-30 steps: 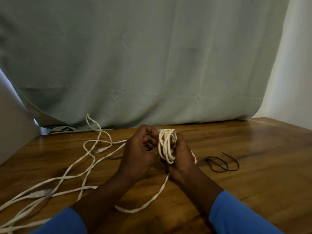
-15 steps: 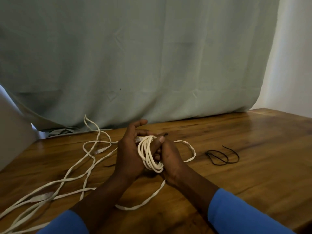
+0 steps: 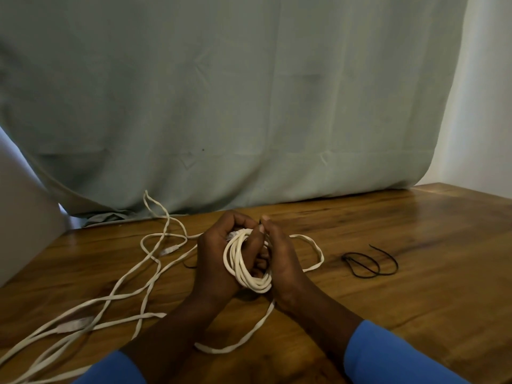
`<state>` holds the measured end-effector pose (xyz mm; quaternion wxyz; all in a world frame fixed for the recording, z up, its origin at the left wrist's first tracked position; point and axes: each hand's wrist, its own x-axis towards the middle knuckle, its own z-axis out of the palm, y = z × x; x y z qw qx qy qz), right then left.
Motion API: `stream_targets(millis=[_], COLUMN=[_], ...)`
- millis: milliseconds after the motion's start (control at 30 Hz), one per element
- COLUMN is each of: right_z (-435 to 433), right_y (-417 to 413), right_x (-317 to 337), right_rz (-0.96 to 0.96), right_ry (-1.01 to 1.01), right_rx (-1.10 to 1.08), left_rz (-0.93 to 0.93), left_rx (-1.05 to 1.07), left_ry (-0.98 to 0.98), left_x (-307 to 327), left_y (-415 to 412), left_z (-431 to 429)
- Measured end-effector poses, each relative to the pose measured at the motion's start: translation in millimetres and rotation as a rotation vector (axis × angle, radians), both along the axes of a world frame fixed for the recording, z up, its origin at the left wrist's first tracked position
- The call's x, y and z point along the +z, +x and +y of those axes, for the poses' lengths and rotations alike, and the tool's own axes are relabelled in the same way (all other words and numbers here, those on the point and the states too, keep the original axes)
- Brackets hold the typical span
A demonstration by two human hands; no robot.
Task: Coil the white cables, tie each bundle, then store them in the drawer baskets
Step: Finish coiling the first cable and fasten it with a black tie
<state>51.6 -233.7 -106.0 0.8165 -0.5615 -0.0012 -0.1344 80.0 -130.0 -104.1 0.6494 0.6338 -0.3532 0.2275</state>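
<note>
Over a wooden table [image 3: 415, 239] backed by grey-green cloth [image 3: 249, 106]: clasping a white cable coil [image 3: 256, 286] just above the tabletop, curling left hand [image 3: 216, 261] and right hand [image 3: 285, 261] round its loops. Leaving loose white cables [image 3: 106, 300] sprawling leftward, a black tie [image 3: 368, 263] lying apart rightward.

The table [image 3: 388, 245] is wood with a polished, kinda glossy finish and visible grain. The white cables [image 3: 246, 267] look like smooth plastic with a slight sheen. The backdrop [image 3: 249, 106] is matt creased cloth, the sleeves [image 3: 388, 353] are blue fabric, and the black tie [image 3: 368, 263] looks thin and matt.
</note>
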Motion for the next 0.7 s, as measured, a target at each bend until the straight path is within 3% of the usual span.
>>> stream_targets(millis=[167,500,700], right_z=[-6.4,-10.3,-17.3], right_y=[-2.0,-1.4,-7.2], right_x=[1.7,4.7,8.8], right_rz=[0.102,0.067,0.045], right_ry=[0.088,0.062,0.148], right_rx=[0.117,0.095,0.232], left_rz=[0.080,0.030,-0.153], left_rx=[-0.107,-0.030,-0.021], left_ry=[-0.003,0.026,0.328], left_x=[3.8,1.4,6.9], left_y=[-8.0,-5.2,7.3], left_z=[1.4,3.8,22.3])
